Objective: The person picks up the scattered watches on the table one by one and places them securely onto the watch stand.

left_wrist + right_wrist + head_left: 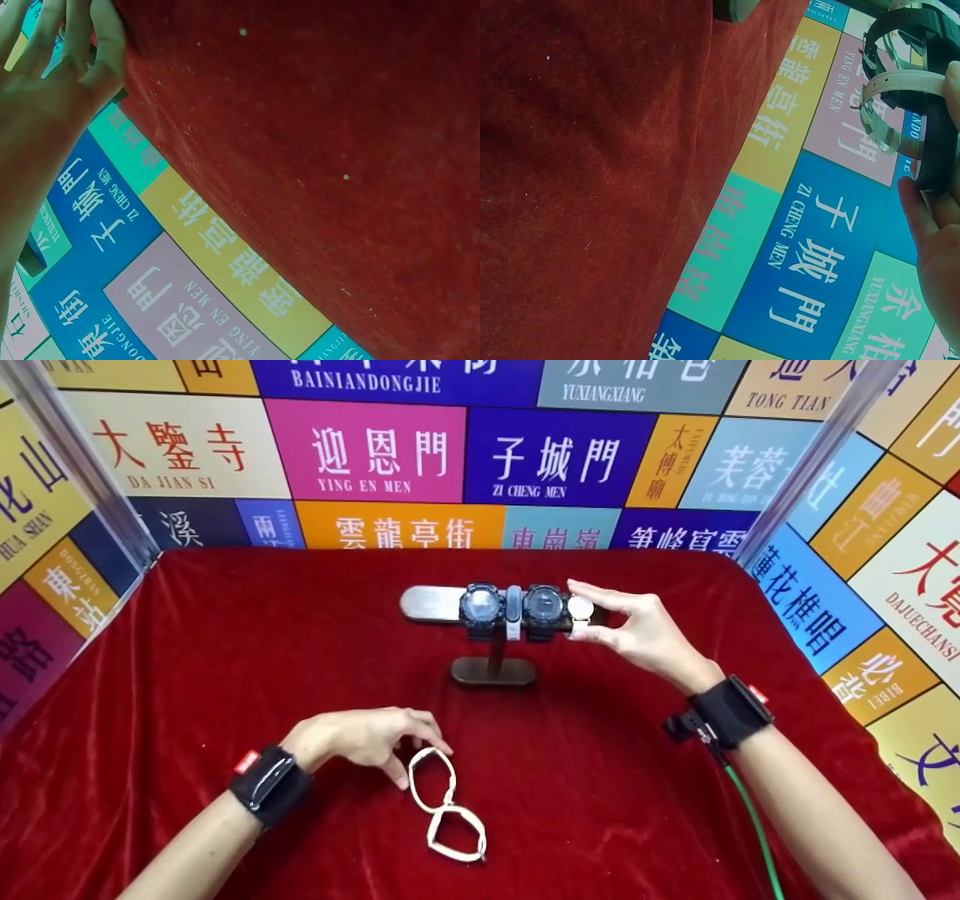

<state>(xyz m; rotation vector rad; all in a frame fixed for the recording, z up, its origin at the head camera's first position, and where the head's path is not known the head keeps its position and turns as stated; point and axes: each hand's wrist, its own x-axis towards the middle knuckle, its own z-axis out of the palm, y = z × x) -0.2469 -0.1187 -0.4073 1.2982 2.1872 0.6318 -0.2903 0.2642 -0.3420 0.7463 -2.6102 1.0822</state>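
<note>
A watch stand with a dark base carries several wrist pieces on its bar. At its right end, my right hand pinches a small white watch between thumb and fingers; the right wrist view has the watch's pale strap looped round the bar, with a buckle below. My left hand hovers low over the cloth, fingers loosely bent. Beside its fingertips lies a cream band in two joined loops, like a figure eight; whether the fingertips touch it is hard to tell.
Two black watches and a slim band with a dark face sit on the bar left of the white watch. Red cloth covers the table. Printed panels and clear posts stand behind. A green cable trails from the right wrist.
</note>
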